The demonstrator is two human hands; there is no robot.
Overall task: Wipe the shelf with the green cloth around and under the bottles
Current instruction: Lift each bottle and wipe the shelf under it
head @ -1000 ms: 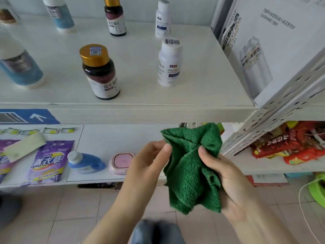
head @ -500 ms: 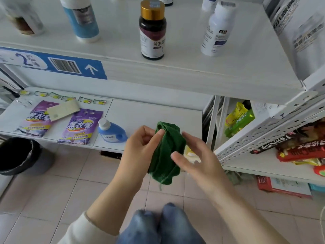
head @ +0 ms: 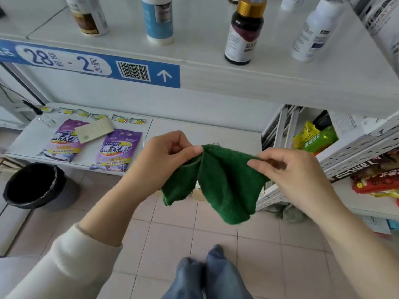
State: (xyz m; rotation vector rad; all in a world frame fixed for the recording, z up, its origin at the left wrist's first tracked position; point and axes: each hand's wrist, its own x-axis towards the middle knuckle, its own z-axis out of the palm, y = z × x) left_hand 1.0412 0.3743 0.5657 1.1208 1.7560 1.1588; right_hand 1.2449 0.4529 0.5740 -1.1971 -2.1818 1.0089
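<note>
White shelf [head: 205, 46] up top w/ bottles near its front edge. Below it, over tiled floor [head: 172, 229], both hands raised, apart: left hand [head: 166, 156] & right hand [head: 289, 167] each pinch green cloth [head: 222, 180] top edge; cloth hangs between them.

**A:** Layout?
**B:** Upper shelf [head: 205, 46] carries four bottles in a row: far-left bottle [head: 90, 16], second bottle [head: 158, 18], third bottle [head: 244, 33], far-right bottle [head: 313, 33]. Lower shelf [head: 194, 130] sits beneath.
**A:** On the lower one?
**B:** Left pouch [head: 62, 143] and right pouch [head: 116, 152] side by side, card [head: 95, 131] overlapping the left one. Bin [head: 36, 184] on the floor, front-left.
**A:** Cloth?
**B:** Cloth [head: 224, 182] hangs over the floor, pinched between left hand [head: 164, 156] and right hand [head: 291, 169].
</note>
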